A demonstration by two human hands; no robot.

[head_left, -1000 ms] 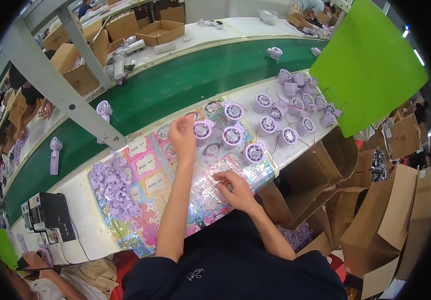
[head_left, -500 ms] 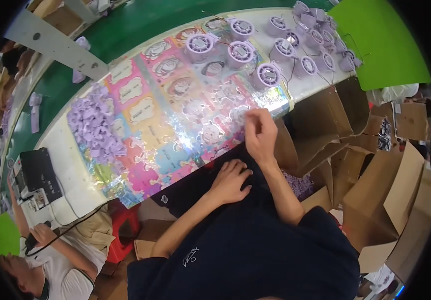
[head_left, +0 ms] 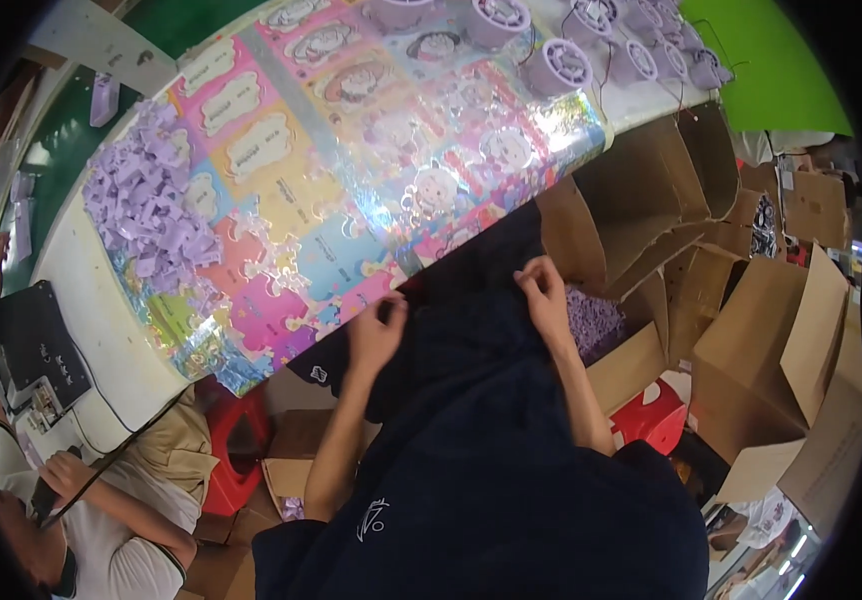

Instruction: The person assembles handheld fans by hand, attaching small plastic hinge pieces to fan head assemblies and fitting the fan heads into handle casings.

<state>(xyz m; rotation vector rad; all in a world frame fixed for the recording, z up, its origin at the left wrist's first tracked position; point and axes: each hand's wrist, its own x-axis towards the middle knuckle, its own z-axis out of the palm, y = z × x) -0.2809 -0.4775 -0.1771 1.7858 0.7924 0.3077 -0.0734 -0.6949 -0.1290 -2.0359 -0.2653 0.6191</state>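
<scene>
My left hand [head_left: 378, 335] is at the front edge of the table, its thumb and fingers curled together beside the sheet-covered edge. My right hand [head_left: 548, 305] hangs above my lap, right of the dark cloth [head_left: 461, 330], with its fingers bent into a pinch. I cannot make out anything in either hand. A glossy printed sheet [head_left: 331, 230] with colourful cartoon pictures covers the table in front of me. On it lies a heap of small purple plastic pieces [head_left: 146, 195] at the left. Several round purple housings with wires, such as this fan-like housing [head_left: 559, 68], stand at the far right.
Open cardboard boxes [head_left: 751, 340] crowd the right side, one holding purple bits [head_left: 596, 320]. A red stool [head_left: 651, 415] stands there too. At the left, a co-worker [head_left: 126, 520] holds a dark tool [head_left: 46, 495] beside a black device [head_left: 41, 345].
My right hand has come down off the sheet toward my lap. My left hand has moved left to the table edge, its fingers now curled. The view has shifted, with the table higher.
</scene>
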